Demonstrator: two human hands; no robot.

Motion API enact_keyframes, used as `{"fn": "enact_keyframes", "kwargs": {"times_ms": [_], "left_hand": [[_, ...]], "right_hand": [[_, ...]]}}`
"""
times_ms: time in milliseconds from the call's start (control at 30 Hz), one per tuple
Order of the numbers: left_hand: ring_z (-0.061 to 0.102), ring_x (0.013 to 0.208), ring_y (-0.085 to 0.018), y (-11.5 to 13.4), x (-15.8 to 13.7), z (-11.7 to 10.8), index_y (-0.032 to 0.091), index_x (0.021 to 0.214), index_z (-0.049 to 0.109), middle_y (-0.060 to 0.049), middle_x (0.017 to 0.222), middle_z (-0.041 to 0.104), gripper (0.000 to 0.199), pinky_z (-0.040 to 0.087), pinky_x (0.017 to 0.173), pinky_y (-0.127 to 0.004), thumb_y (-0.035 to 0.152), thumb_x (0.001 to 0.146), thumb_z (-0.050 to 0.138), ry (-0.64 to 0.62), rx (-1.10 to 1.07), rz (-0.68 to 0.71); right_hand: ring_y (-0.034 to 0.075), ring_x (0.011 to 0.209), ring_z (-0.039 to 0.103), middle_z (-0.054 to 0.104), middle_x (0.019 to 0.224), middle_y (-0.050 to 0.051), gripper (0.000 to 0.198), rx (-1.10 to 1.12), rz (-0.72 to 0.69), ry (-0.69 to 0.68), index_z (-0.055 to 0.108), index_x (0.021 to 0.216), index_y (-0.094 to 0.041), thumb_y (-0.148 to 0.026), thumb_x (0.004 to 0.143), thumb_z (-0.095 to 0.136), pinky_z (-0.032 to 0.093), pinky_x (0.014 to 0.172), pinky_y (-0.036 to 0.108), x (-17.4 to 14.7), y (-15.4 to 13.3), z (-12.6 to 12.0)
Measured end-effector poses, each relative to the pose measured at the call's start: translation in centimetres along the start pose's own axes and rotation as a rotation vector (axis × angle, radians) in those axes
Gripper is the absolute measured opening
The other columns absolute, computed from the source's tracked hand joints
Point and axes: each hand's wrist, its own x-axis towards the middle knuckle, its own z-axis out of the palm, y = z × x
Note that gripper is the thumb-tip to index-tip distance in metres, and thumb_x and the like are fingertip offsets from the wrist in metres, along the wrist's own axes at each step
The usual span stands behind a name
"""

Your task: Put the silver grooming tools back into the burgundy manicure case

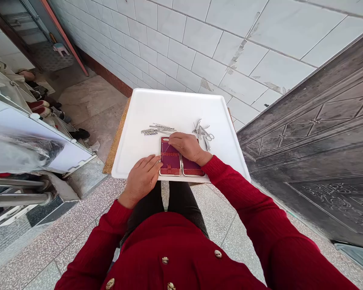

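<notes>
- A manicure case in dark red and purple with pale metal rims [171, 160] lies unfolded at the near edge of a white rectangular tray with a raised lip [175, 105], in front of a person in a red knitted top [169, 241].
- Judging by how things lie, the work looks near its start: the row of small reddish loops across the left half of the case seems mostly unfilled, and many tools lie outside it. The right half is partly hidden by the right arm.
- Beyond the case, to its left, is a loose bundle of slim silver metal tools [165, 128], with a short clump of silver metal pieces [149, 132] beside it.
- Beyond the case, to its right, is a pile of silver scissors and clippers [203, 133].
- The right hand [186, 146] arches over the upper part of the case, thumb and fingertips drawn together; they appear to pinch a thin silver rod [166, 148] slanting down towards the loops.
- The left hand [143, 175] lies palm down, fingers together and gently bent, tips at the case's left rim; whether it grips that rim or merely rests there, I cannot tell.
</notes>
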Motion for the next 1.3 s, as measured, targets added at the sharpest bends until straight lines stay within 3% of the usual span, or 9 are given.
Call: {"fn": "enact_keyframes", "kwargs": {"times_ms": [200,533,667,900,1100,1200,1300], "left_hand": [[0.066,0.134,-0.027,0.0,0.0,0.1,0.02,0.125,0.072,-0.009,0.142,0.072,0.032,0.056,0.11,-0.047,0.012,0.102,0.05,-0.004,0.013,0.002],[0.066,0.136,-0.027,-0.1,-0.1,0.2,0.021,0.126,0.073,-0.01,0.142,0.072,0.035,0.055,0.112,-0.048,0.012,0.1,0.052,-0.002,-0.017,-0.01],[0.067,0.133,-0.027,-0.1,0.0,0.1,0.02,0.124,0.073,-0.009,0.14,0.073,0.033,0.056,0.11,-0.046,0.011,0.101,0.051,0.019,0.02,0.013],[0.066,0.135,-0.028,0.0,0.0,0.0,0.019,0.124,0.072,-0.01,0.141,0.073,0.032,0.056,0.111,-0.047,0.011,0.102,0.05,-0.002,0.029,0.014],[0.065,0.136,-0.027,0.0,-0.1,0.1,0.019,0.125,0.071,-0.01,0.142,0.072,0.032,0.056,0.11,-0.047,0.013,0.103,0.05,-0.001,0.023,0.014],[0.065,0.137,-0.027,0.0,-0.1,0.1,0.02,0.126,0.072,-0.01,0.142,0.072,0.033,0.055,0.111,-0.046,0.013,0.103,0.05,-0.004,0.009,0.002],[0.064,0.138,-0.027,-0.1,-0.1,0.2,0.021,0.127,0.072,-0.01,0.143,0.071,0.034,0.055,0.112,-0.047,0.013,0.102,0.049,-0.016,-0.007,-0.009]], "right_hand": [[0.02,0.102,0.07,0.078,0.111,0.006,0.034,-0.04,-0.005,0.042,0.079,0.095,-0.023,-0.03,0.11,0.049,0.052,0.085,0.031,0.5,-0.1,0.3],[0.022,0.1,0.065,0.074,0.11,0.009,0.03,-0.02,0.032,0.037,0.079,0.098,-0.022,-0.026,0.107,0.051,0.05,0.082,0.034,0.2,-0.1,0.1],[0.023,0.105,0.065,0.074,0.113,0.011,0.03,-0.006,0.023,-0.018,0.078,0.101,-0.02,-0.028,0.109,0.05,0.051,0.087,0.035,0.4,0.2,-0.3],[0.025,0.112,0.061,0.072,0.117,0.011,0.021,-0.034,-0.011,-0.163,0.072,0.101,-0.021,-0.023,0.107,0.052,0.048,0.08,0.034,1.3,0.6,-1.7],[0.027,0.107,0.059,0.073,0.109,0.012,0.017,0.003,-0.076,-0.177,0.066,0.092,-0.02,-0.023,0.105,0.055,0.044,0.092,0.04,1.9,1.2,-2.5],[0.025,0.096,0.061,0.073,0.099,0.009,0.018,0.116,0.02,-0.179,0.066,0.092,-0.021,-0.028,0.104,0.055,0.045,0.087,0.038,1.7,1.2,-2.5],[0.018,0.076,0.061,0.071,0.084,0.003,0.019,0.421,0.213,-0.133,0.068,0.094,-0.021,-0.037,0.101,0.061,0.047,0.073,0.032,1.3,0.9,-2.2]]}}
